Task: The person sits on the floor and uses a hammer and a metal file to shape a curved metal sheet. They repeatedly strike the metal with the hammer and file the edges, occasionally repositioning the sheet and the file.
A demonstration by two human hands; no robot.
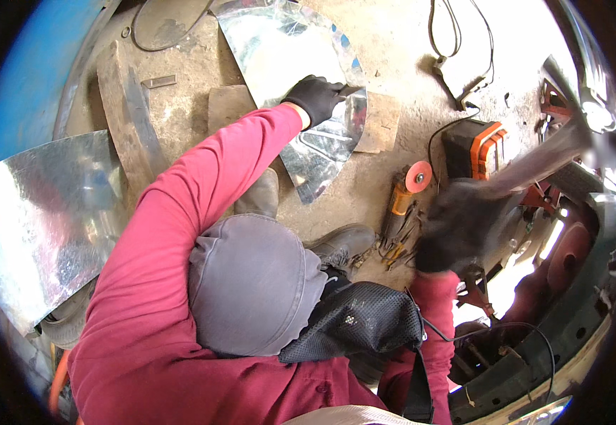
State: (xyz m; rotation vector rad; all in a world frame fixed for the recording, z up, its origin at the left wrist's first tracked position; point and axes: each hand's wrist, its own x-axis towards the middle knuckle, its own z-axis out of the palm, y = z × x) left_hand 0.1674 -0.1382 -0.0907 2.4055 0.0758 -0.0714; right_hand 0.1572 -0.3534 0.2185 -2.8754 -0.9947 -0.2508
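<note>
My left hand, in a black glove, rests over the right edge of a curved sheet of shiny metal. Its fingers are closed on a small dark flat metal piece at the sheet's rim; its exact kind is unclear. Off to the right, my right hand, also gloved in black and blurred by motion, grips the handle of a hammer. The hammer is held up over the floor, its blurred head at the far right, well apart from the sheet. Boards lie under the sheet.
An angle grinder with a pink disc lies between the sheet and my right arm, beside a black-and-orange box. Cables run across the concrete. Another metal sheet stands at left, near a blue panel. Red metal stands are at right.
</note>
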